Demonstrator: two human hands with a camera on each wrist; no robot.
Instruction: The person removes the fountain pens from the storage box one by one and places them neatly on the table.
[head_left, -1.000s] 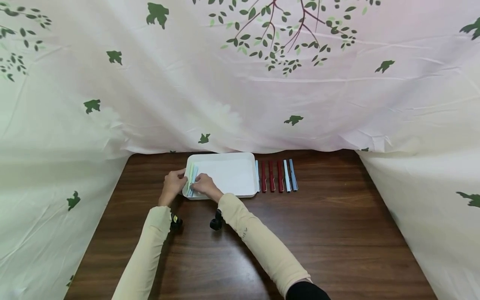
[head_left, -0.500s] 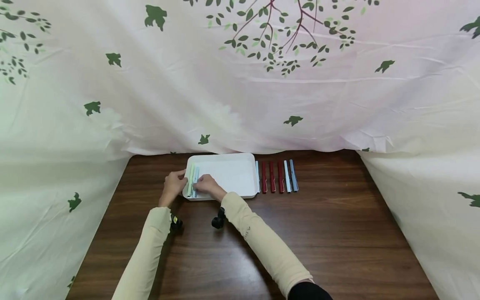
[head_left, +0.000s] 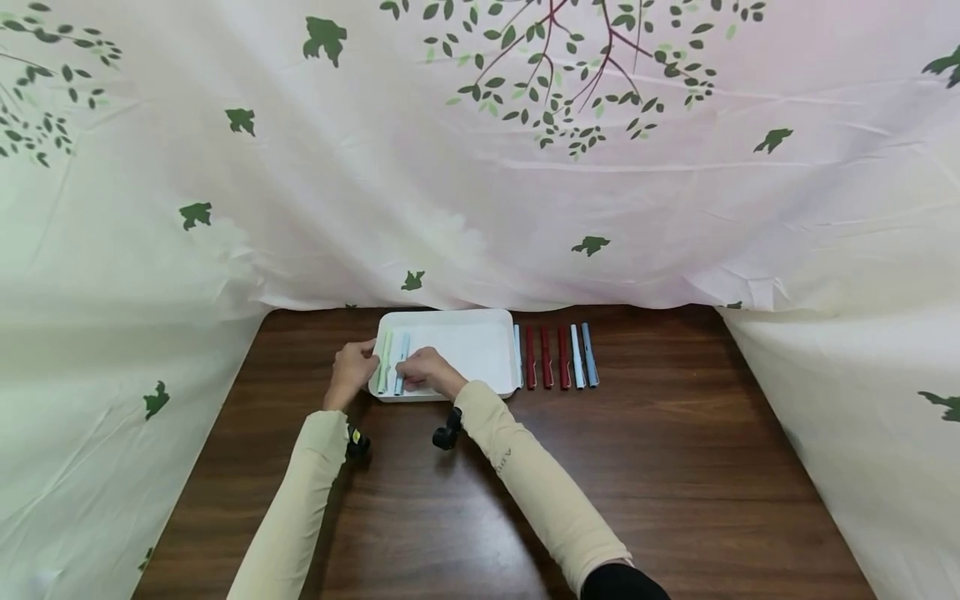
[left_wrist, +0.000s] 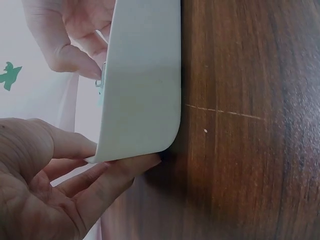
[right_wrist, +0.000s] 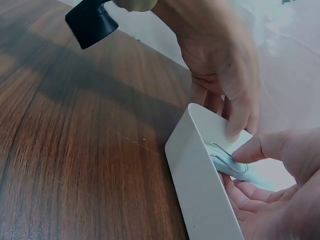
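Observation:
A white tray (head_left: 468,342) stands at the back of the wooden table. My left hand (head_left: 352,372) grips its left end, thumb over the rim and fingers against the outer wall, as the left wrist view (left_wrist: 75,185) shows. Inside the tray my right hand (head_left: 429,371) pinches a light blue pen (head_left: 405,343) between thumb and fingers. That pen lies roughly front to back, and its wire clip (right_wrist: 227,159) shows in the right wrist view. Left of it, a pale green pen (head_left: 385,364) lies along the tray's left wall.
Right of the tray, several pens lie side by side: a light blue one (head_left: 517,354) against the tray's wall, dark red ones (head_left: 546,358), a pale blue one (head_left: 577,357) and a darker blue one (head_left: 590,356). A printed curtain (head_left: 480,208) hangs behind the table (head_left: 660,467).
My right hand has shifted a little to the right with the light blue pen, widening the gap to the pale green pen. The left hand stays on the tray's end.

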